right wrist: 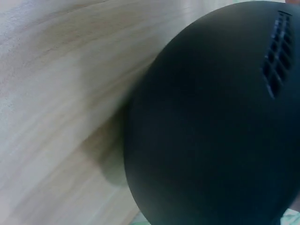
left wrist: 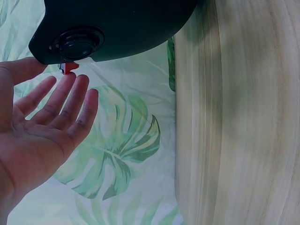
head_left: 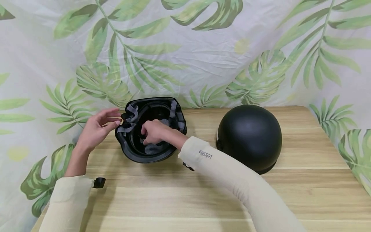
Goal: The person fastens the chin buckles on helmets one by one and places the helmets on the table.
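Note:
A black helmet [head_left: 150, 158] is turned with its opening up, showing a dark lining and grey straps [head_left: 131, 111]. My left hand [head_left: 99, 127] is at its left rim, thumb against the edge and the other fingers extended. A small red-orange tag [left wrist: 70, 67] hangs from the rim by those fingertips. Reaching inside the helmet, my right hand [head_left: 156, 131] has bent fingers near the lining; I cannot tell whether they pinch something. In the right wrist view the smooth outer shell [right wrist: 206, 122], with a vent grille [right wrist: 279, 56], hides that hand.
To the right, a second black helmet [head_left: 250, 138] sits dome up on the wooden table [head_left: 162, 199]. Behind the table hangs a white cloth [head_left: 203, 48] printed with green leaves. My right forearm passes just in front of the second helmet.

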`<state>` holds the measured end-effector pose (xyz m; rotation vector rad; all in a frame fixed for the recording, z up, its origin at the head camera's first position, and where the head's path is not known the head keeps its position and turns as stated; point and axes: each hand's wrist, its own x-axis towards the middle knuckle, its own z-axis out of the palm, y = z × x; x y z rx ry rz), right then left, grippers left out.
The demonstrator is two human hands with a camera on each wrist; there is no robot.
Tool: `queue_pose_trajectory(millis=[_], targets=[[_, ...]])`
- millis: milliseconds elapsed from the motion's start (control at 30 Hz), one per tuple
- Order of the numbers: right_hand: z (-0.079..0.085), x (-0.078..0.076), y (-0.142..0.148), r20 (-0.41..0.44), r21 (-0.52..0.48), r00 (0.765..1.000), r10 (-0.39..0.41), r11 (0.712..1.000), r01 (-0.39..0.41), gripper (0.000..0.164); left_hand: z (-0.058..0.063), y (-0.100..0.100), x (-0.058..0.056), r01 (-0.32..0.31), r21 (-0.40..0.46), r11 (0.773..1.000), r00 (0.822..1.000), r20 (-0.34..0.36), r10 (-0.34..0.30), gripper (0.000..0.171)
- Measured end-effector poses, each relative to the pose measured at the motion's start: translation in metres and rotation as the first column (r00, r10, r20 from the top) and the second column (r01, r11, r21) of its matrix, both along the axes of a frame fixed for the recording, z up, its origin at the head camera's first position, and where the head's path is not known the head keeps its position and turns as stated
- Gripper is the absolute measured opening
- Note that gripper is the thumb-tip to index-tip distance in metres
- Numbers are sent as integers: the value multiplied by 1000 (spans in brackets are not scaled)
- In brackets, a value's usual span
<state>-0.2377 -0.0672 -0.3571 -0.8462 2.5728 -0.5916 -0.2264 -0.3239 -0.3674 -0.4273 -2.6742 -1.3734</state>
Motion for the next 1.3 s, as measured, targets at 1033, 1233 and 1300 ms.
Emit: queue_pose_trajectory(millis=[1033,1233,1300], targets=[[-18,-4,7,44,-102,999,21,995,-17,22,2,2,1,46,56,997,999,6,-47,49],[-12,-2,10,58,-154,998,29,988,-19,23,5,4,1,46,7,999,999,19,-46,50],[-11,-1,11,54,-172,998,30,985,-20,25,6,6,1,11,-31,999,999,30,-10,50]])
